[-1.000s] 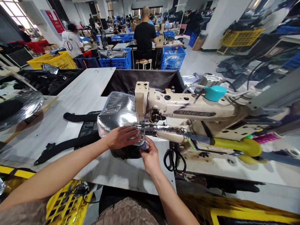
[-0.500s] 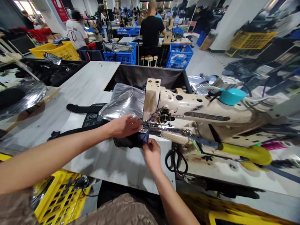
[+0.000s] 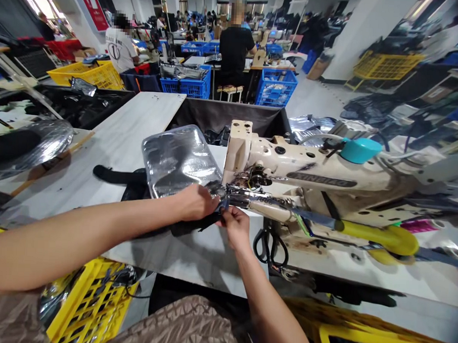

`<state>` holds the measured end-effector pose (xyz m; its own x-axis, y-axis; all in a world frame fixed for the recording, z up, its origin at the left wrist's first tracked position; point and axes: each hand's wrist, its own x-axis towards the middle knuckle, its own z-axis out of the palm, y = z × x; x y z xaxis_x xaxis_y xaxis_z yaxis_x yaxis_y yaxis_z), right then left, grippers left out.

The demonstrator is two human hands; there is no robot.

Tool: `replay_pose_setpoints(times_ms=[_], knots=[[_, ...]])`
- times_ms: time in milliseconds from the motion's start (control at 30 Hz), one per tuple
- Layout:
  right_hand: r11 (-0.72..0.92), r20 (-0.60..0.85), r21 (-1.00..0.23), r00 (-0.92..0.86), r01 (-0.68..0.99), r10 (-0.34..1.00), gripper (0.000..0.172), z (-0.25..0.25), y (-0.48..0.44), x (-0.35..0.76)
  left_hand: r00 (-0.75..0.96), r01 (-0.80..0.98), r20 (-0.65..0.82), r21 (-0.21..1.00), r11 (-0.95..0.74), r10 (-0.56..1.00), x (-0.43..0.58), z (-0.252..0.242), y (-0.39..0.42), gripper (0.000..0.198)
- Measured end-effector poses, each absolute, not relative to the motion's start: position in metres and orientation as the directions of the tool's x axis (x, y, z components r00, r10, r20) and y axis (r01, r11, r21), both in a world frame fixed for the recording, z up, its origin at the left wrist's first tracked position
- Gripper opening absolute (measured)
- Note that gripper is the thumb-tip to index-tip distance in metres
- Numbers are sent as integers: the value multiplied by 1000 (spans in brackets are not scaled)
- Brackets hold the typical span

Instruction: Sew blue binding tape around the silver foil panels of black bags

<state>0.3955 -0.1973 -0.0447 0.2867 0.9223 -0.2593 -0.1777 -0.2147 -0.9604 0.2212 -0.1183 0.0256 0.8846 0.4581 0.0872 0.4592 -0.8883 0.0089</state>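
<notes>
A cream sewing machine [image 3: 320, 170] stands on the white table, its needle area just beyond my hands. Beside its head lies a silver foil piece [image 3: 180, 159] with rounded corners, joined to black fabric [image 3: 196, 224] beneath. My left hand [image 3: 199, 203] is closed on the near edge of the foil piece, close to the presser foot. Just to the right, my right hand [image 3: 235, 223] pinches the dark fabric edge below the needle area. The fingertips of both hands nearly meet. A dark binding strip [image 3: 314, 217] runs through a yellow guide toward the needle.
Black scissors [image 3: 271, 248] lie right of my right hand. A black strap [image 3: 117, 175] extends left on the table [image 3: 148, 107]. Yellow crates [image 3: 90, 302] stand below the table edge. A dark fabric bin [image 3: 235, 111] is behind the machine; people sit further back.
The foil piece has turned and swung left, away from the machine head, and lies flatter. My left hand has gone from spread fingers to a closed grip. My right hand stays at the fabric edge.
</notes>
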Motion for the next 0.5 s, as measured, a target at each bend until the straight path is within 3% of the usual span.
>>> replay_pose_setpoints(times_ms=[267,500], knots=[[-186,-203,-979,297,-84,933,41,-42,-184,405,778,627,-167,132,-768,606,272,35,-152,36],[-214,-180,-966,222,142,958,28,-30,-216,416,644,758,-183,288,-586,743,283,34,-161,43]])
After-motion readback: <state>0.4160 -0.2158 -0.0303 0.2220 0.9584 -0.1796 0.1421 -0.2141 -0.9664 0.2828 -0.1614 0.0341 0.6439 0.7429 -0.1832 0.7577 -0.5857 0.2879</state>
